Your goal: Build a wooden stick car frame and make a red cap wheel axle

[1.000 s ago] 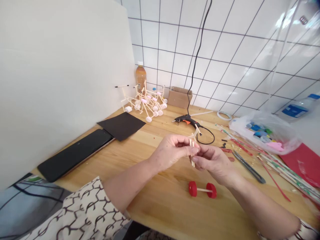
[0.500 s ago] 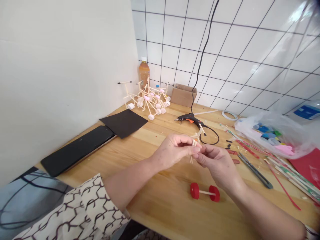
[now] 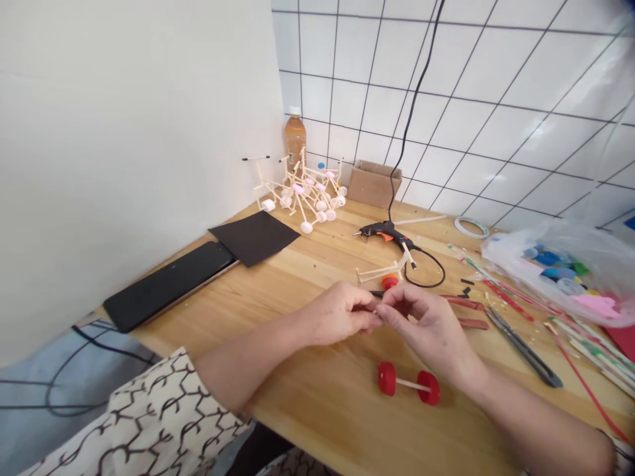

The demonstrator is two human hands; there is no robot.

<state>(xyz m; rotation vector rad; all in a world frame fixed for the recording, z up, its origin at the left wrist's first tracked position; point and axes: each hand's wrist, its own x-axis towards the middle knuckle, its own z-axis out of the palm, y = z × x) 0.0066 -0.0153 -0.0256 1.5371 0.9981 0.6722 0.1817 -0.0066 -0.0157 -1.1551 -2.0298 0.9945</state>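
Note:
My left hand (image 3: 342, 313) and my right hand (image 3: 426, 325) meet fingertip to fingertip above the middle of the table. Both are closed in a pinch around thin wooden sticks, which the fingers now hide almost wholly. Just in front of them on the wood lies a pair of red wheels (image 3: 428, 388) joined by a stick axle (image 3: 407, 383). Beyond my fingers stands a small stick frame (image 3: 380, 271) with a red and orange piece (image 3: 390, 281) beside it. Red-handled pliers (image 3: 464, 303) are partly covered by my right hand.
A glue gun (image 3: 384, 233) with a cord lies behind my hands. Stick models (image 3: 307, 192), a bottle (image 3: 296, 139) and a cardboard box (image 3: 374, 184) stand at the back. Black paper (image 3: 255, 238) and a phone (image 3: 169, 284) lie left; a utility knife (image 3: 523, 347) and plastic bag (image 3: 506, 248) right.
Both hands have come slightly lower and nearer me, and the sticks that showed between the fingers are now hidden. More of the stick frame behind shows. The view has shifted a little.

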